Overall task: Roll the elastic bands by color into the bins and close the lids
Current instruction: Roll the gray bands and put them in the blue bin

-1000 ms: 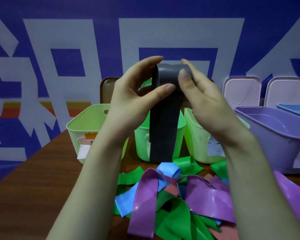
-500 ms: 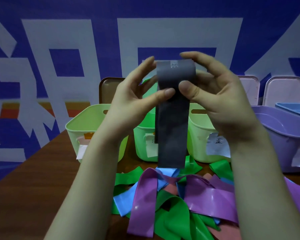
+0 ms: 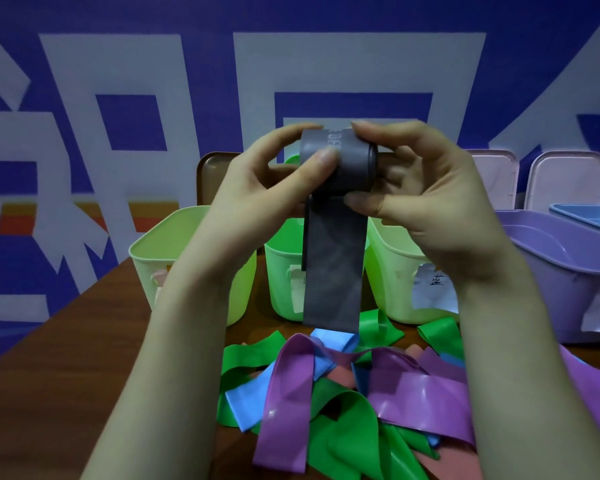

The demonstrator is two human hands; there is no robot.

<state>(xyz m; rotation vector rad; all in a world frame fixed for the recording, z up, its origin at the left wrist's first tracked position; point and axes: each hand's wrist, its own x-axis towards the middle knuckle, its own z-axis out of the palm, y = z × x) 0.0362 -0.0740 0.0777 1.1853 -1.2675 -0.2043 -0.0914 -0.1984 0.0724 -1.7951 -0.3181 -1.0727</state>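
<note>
A grey elastic band (image 3: 333,271) is held up in front of me, its top wound into a roll and its tail hanging down over the middle bin. My left hand (image 3: 274,188) pinches the roll's left side with thumb and fingers. My right hand (image 3: 426,199) grips the right end, thumb under the roll. Below lies a pile of loose bands: purple (image 3: 423,393), green (image 3: 347,434), blue (image 3: 246,400) and pink (image 3: 340,375). Three light-green bins (image 3: 160,251) (image 3: 284,268) (image 3: 392,268) stand in a row behind the pile.
A purple bin (image 3: 568,268) and a blue bin (image 3: 586,216) stand at the right on the brown table (image 3: 84,358). Pale lids (image 3: 492,178) (image 3: 568,178) and a brown lid (image 3: 208,174) lean against the blue-and-white wall. Bare tabletop lies at the left.
The top of the grey band has been wound into a thicker roll, and the hanging tail has grown shorter. Both hands have kept hold of it.
</note>
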